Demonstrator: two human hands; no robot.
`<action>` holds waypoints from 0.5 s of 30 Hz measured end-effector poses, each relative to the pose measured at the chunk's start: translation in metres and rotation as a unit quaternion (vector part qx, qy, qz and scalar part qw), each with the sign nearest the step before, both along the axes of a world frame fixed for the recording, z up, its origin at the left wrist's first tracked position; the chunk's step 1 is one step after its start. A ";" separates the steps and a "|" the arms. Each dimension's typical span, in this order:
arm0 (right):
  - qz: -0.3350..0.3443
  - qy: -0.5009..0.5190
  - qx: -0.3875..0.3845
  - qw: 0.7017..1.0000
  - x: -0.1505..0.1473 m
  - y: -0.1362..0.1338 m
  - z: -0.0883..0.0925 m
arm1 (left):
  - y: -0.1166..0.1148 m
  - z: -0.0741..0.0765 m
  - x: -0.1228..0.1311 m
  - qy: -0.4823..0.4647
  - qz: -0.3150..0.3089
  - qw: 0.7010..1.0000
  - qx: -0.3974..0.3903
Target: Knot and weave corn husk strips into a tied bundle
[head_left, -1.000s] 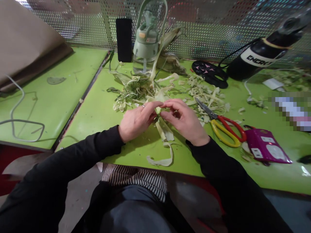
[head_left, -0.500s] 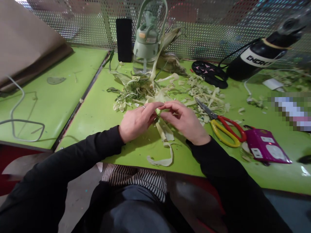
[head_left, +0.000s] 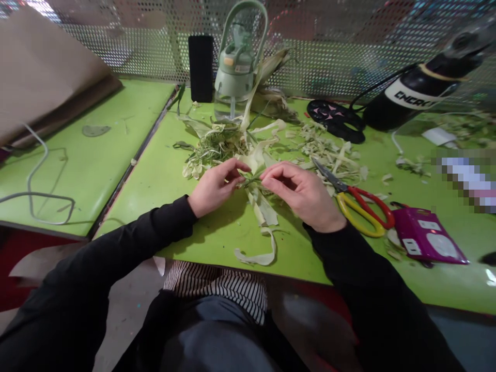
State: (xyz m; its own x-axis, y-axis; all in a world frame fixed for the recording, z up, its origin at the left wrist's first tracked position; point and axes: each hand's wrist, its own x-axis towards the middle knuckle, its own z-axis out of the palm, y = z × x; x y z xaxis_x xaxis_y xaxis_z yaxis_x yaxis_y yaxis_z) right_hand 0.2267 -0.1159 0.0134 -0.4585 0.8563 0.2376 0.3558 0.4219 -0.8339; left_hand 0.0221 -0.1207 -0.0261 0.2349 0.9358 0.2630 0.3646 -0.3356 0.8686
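A thin green leaf strip (head_left: 253,179) is stretched between my two hands over the table. My left hand (head_left: 217,188) pinches one end between thumb and fingers. From the other side, my right hand (head_left: 308,199) closes thumb and fingertips on it. Just beneath lie pale husk strips (head_left: 263,207), and one curled strip (head_left: 265,258) rests closer to the table's front edge. Beyond the hands is a heap of green shreds (head_left: 219,142) with a broad pale husk piece (head_left: 256,155) beside it.
Scissors (head_left: 349,194) with red and yellow handles lie right of my hands, beside a purple packet (head_left: 432,235). Behind stand a phone (head_left: 201,70), a green-lidded bottle (head_left: 233,77) and a black bottle (head_left: 403,98). Brown paper (head_left: 50,72) and bent wire (head_left: 48,191) occupy the left.
My hands have drawn slightly apart, the right one shifting right. The green strip between them now shows, where before the fingers met over it.
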 end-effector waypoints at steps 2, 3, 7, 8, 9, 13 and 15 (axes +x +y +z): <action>0.024 0.070 -0.076 0.994 -0.003 -0.001 -0.006 | -0.001 0.001 0.001 -0.009 -0.024 0.998 -0.057; 0.038 0.102 -0.111 0.988 -0.004 -0.002 -0.008 | -0.002 0.003 0.001 -0.003 -0.037 0.996 -0.078; 0.068 0.178 -0.168 0.967 -0.009 -0.008 -0.013 | -0.013 0.015 -0.001 0.007 -0.071 0.990 -0.119; 0.070 0.194 -0.174 0.963 -0.009 -0.009 -0.015 | -0.015 0.017 -0.003 -0.020 -0.080 0.988 -0.131; 0.069 0.213 -0.182 0.958 -0.010 -0.008 -0.016 | -0.016 0.018 -0.005 -0.052 -0.088 0.984 -0.146; 0.089 0.279 -0.254 0.922 -0.012 -0.004 -0.025 | -0.016 0.012 -0.006 -0.248 -0.098 0.925 -0.272; 0.098 0.305 -0.272 0.908 -0.014 -0.003 -0.029 | -0.016 0.007 -0.003 -0.317 -0.092 0.887 -0.323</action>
State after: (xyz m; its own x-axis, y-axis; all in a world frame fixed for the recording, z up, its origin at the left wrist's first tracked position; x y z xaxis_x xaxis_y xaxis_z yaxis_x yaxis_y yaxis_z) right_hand 0.2129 -0.1193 -0.0155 -0.5405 0.8388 0.0652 -0.2787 -0.1054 -0.9546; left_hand 0.0195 -0.1369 -0.0191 0.3964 0.9002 -0.1804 -0.2746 0.3038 0.9123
